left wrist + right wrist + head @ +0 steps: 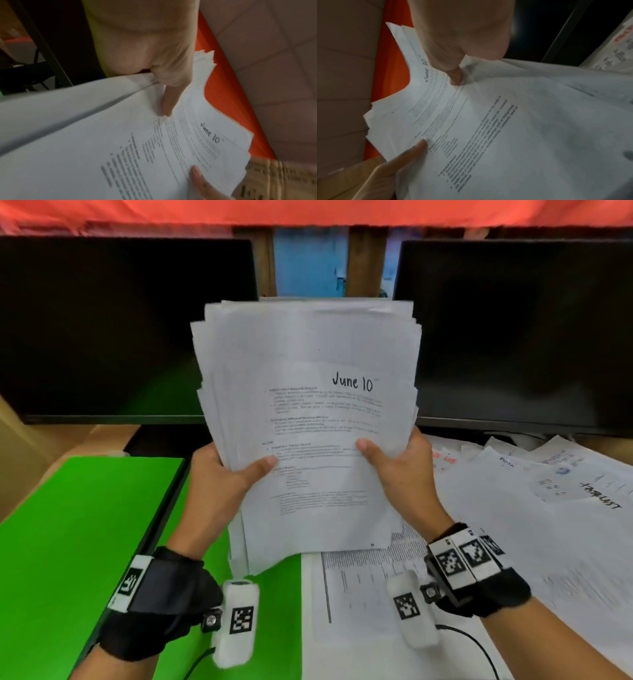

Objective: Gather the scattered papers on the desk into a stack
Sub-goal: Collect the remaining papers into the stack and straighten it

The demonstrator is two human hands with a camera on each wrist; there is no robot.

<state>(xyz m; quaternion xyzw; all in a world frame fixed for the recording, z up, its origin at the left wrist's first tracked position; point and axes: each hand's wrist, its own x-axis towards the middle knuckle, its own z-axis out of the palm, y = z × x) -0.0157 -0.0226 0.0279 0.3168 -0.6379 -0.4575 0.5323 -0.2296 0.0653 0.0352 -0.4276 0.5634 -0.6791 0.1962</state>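
Observation:
A thick, uneven stack of white papers point(308, 405) stands upright above the desk; its top sheet is printed and hand-marked "June 10". My left hand point(222, 474) grips the stack's left edge, thumb pressed on the front sheet. My right hand point(397, 463) grips the right edge the same way. The fingers behind the stack are hidden. In the left wrist view the stack point(120, 142) fans under my left hand point(164, 86); in the right wrist view the same stack point(488, 128) lies under my right hand point(453, 65). More loose papers point(548, 508) lie spread over the desk at right.
Two dark monitors point(120, 330) point(520, 330) stand behind the stack. A bright green mat point(78, 542) covers the desk at left. A printed sheet point(363, 604) lies flat below the stack. A black cable point(472, 642) runs near my right wrist.

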